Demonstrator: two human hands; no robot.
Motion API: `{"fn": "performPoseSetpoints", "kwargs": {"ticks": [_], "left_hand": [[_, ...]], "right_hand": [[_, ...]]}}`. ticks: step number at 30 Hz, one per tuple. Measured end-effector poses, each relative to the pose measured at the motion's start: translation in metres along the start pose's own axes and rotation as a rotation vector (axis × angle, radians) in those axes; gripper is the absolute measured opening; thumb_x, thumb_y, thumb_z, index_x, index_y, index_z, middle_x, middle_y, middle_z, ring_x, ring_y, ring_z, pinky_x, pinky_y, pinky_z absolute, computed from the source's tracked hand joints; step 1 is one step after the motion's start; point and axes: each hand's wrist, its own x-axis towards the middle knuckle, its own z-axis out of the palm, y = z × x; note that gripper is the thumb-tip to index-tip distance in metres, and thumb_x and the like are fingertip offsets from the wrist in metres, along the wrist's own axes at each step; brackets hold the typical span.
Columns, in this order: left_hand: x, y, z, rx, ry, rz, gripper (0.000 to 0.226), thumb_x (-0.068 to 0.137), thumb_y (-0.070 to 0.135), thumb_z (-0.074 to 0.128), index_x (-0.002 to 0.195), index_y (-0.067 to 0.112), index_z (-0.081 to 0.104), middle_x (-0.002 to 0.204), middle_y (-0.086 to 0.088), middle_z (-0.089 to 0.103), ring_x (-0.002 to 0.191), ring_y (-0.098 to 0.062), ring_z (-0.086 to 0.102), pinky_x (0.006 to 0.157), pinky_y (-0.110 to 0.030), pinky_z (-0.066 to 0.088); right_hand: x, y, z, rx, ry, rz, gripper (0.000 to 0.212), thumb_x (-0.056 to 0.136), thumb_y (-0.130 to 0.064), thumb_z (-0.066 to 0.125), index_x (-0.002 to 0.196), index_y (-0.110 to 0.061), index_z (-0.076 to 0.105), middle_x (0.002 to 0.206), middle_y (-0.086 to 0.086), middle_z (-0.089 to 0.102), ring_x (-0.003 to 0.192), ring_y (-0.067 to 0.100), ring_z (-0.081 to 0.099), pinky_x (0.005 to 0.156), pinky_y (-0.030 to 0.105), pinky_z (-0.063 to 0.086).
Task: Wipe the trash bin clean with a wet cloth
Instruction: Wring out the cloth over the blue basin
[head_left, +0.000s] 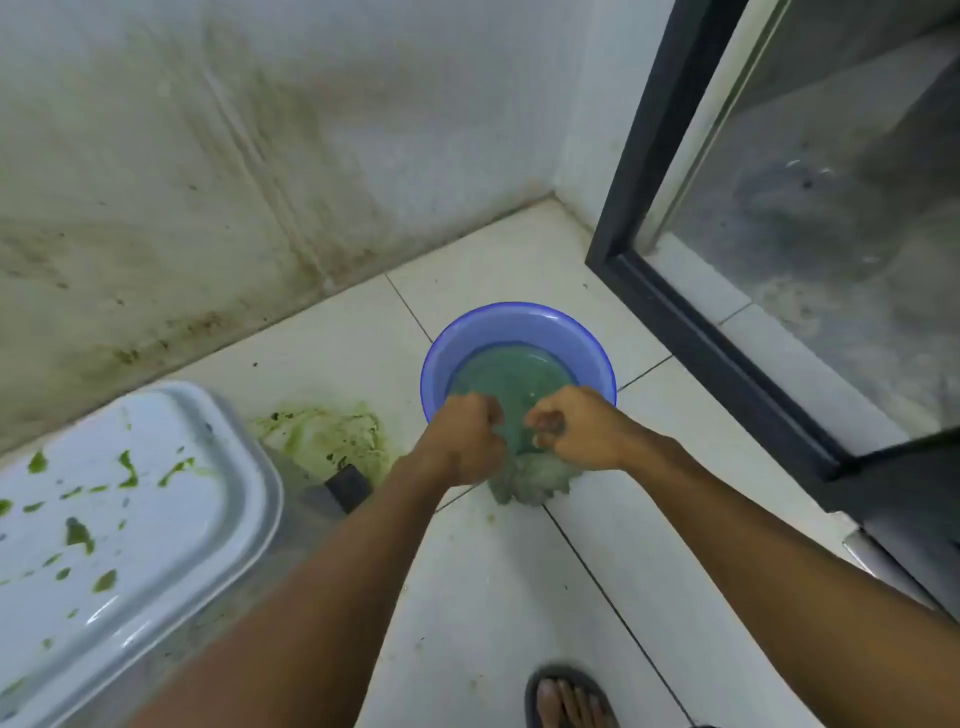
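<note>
A grey wet cloth (530, 480) hangs bunched between my two hands, over the near rim of a blue basin (519, 322) of greenish water. My left hand (465, 441) grips the cloth's left end with curled fingers. My right hand (576, 431) grips its right end the same way. The trash bin (130, 519) stands at the lower left, its white lid spattered with green stains. A black pedal (347, 486) sticks out at its base.
A green smear (327, 431) lies on the white floor tiles between bin and basin. The stained wall (208, 182) runs behind. A black-framed glass door (701, 338) stands on the right. My sandalled foot (566, 699) shows at the bottom.
</note>
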Motion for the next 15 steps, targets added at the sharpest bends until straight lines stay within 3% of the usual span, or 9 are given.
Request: {"fn": "performPoseSetpoints", "kwargs": {"ticks": [3, 6, 11, 13, 15], "left_hand": [[0.014, -0.015, 0.034, 0.06, -0.053, -0.03, 0.036, 0.088, 0.016, 0.062, 0.122, 0.011, 0.07, 0.124, -0.01, 0.07, 0.116, -0.032, 0.063, 0.096, -0.036, 0.053], [0.021, -0.024, 0.057, 0.12, -0.052, -0.05, 0.017, 0.087, 0.02, 0.059, 0.098, 0.012, 0.068, 0.105, -0.012, 0.071, 0.102, -0.039, 0.063, 0.083, -0.04, 0.054], [0.028, -0.03, 0.077, 0.269, 0.055, -0.08, 0.028, 0.096, 0.043, 0.052, 0.1, 0.018, 0.065, 0.102, -0.008, 0.066, 0.11, -0.033, 0.048, 0.085, -0.041, 0.026], [0.028, -0.026, 0.081, 0.229, 0.085, -0.107, 0.023, 0.094, 0.041, 0.056, 0.097, 0.019, 0.063, 0.097, -0.005, 0.064, 0.109, -0.032, 0.047, 0.085, -0.04, 0.024], [0.026, -0.022, 0.08, 0.103, 0.145, -0.117, 0.015, 0.088, 0.026, 0.064, 0.101, 0.018, 0.064, 0.097, -0.003, 0.067, 0.107, -0.032, 0.051, 0.085, -0.037, 0.026]], "right_hand": [[0.013, 0.03, 0.018, -0.114, -0.043, 0.013, 0.032, 0.088, -0.015, 0.069, 0.12, -0.01, 0.069, 0.12, 0.002, 0.069, 0.114, 0.016, 0.064, 0.101, 0.03, 0.048], [0.02, 0.052, 0.029, -0.235, -0.087, 0.014, 0.037, 0.089, -0.021, 0.069, 0.124, -0.014, 0.068, 0.127, 0.003, 0.067, 0.119, 0.02, 0.06, 0.103, 0.033, 0.047], [0.029, 0.068, 0.037, -0.314, -0.148, 0.039, 0.039, 0.089, -0.032, 0.064, 0.126, -0.02, 0.067, 0.128, 0.005, 0.066, 0.116, 0.025, 0.06, 0.099, 0.035, 0.05], [0.029, 0.068, 0.038, -0.324, -0.18, 0.035, 0.04, 0.09, -0.031, 0.063, 0.127, -0.019, 0.066, 0.127, 0.005, 0.067, 0.115, 0.027, 0.061, 0.098, 0.035, 0.05], [0.029, 0.065, 0.038, -0.294, -0.156, 0.013, 0.036, 0.089, -0.024, 0.066, 0.123, -0.014, 0.068, 0.124, 0.005, 0.068, 0.113, 0.025, 0.062, 0.097, 0.034, 0.05]]}}
